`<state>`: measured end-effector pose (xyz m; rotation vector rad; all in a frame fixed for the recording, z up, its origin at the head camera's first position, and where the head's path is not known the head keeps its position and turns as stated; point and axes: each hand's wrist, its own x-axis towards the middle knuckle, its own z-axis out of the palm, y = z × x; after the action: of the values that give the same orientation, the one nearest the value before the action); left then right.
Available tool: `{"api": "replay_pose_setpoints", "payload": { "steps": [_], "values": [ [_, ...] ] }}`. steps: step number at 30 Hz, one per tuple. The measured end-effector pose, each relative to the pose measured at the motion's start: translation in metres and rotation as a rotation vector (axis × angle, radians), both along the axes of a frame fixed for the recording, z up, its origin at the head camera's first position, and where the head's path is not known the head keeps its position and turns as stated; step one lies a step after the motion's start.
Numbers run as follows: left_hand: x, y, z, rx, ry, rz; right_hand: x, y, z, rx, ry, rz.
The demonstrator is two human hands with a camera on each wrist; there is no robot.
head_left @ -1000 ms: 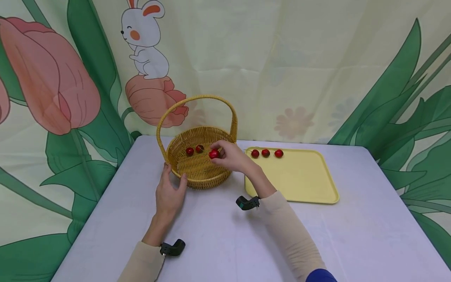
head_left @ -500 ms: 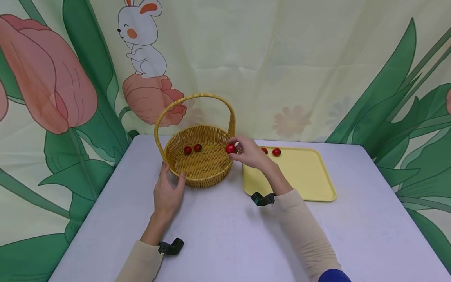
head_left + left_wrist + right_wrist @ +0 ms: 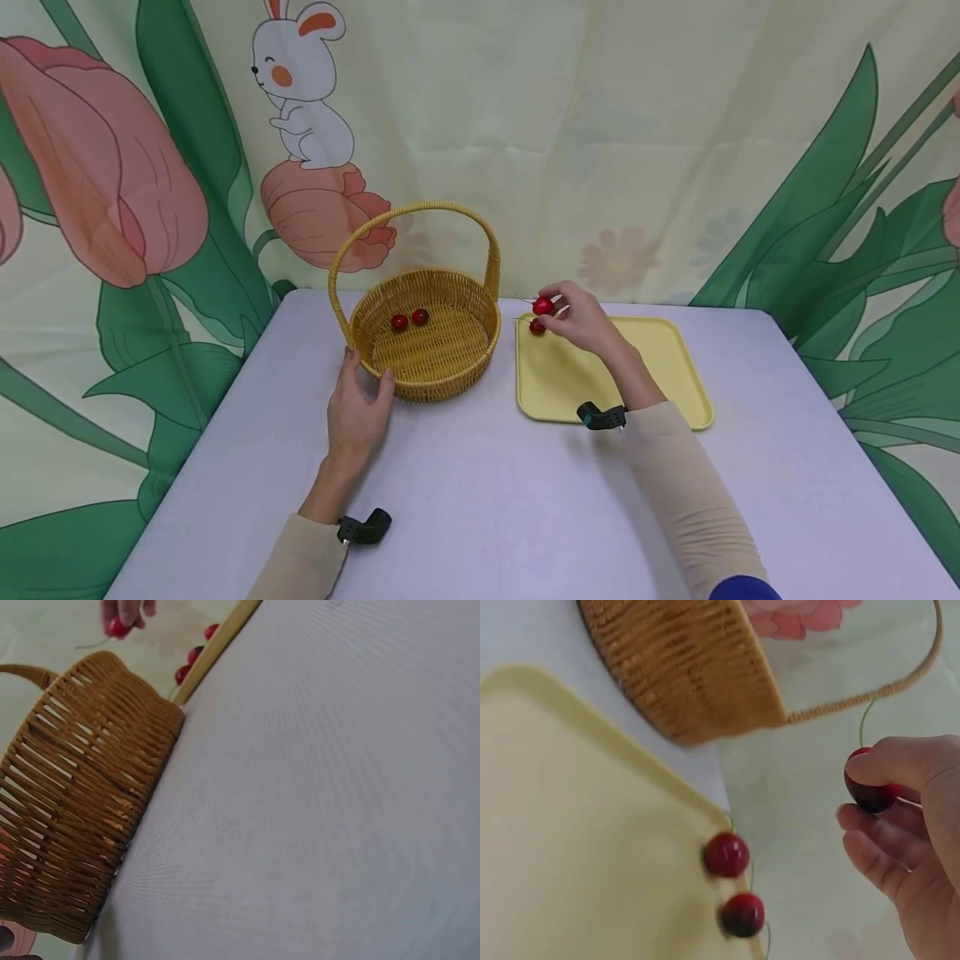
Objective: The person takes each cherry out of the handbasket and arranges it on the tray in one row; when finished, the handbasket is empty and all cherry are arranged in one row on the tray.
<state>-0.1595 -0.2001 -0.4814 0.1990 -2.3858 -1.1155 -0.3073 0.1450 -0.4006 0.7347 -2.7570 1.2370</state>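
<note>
My right hand [image 3: 581, 321] pinches a red cherry [image 3: 543, 306] between thumb and fingers, above the back left part of the yellow tray. In the right wrist view this cherry [image 3: 871, 780] shows its green stem. Below it, a cherry [image 3: 537, 327] lies on the tray [image 3: 551, 392]; the hand hides others, and the left wrist view shows three cherries [image 3: 196, 655] along the rim. My left hand [image 3: 358, 421] rests against the front left side of a wicker basket [image 3: 442, 389], fingers and thumb spread. Inside the basket lie two dark red cherries [image 3: 399, 322].
The basket's tall arched handle [image 3: 442, 207] rises above it, left of the tray. A white cloth [image 3: 465, 500] covers the table. Right behind the table hangs a curtain [image 3: 600, 150] printed with a rabbit, tulips and leaves.
My right hand has carried the cherry rightward from over the basket to above the tray. My left hand stays at the basket, and the two cherries inside remain in place.
</note>
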Motion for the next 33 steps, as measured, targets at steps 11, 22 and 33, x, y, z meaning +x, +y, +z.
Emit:
{"api": "replay_pose_setpoints", "payload": {
  "steps": [11, 22, 33],
  "values": [
    [0.0, -0.001, -0.002, 0.0, -0.012, 0.013, -0.008, 0.045, -0.018, 0.017, 0.005, -0.114],
    [0.0, 0.0, -0.002, -0.006, 0.005, 0.007, -0.012, 0.081, -0.036, 0.077, -0.09, -0.251],
    [0.0, -0.001, -0.002, 0.006, -0.003, 0.0, -0.018, 0.101, -0.052, 0.134, -0.155, -0.323]
  ]
}}
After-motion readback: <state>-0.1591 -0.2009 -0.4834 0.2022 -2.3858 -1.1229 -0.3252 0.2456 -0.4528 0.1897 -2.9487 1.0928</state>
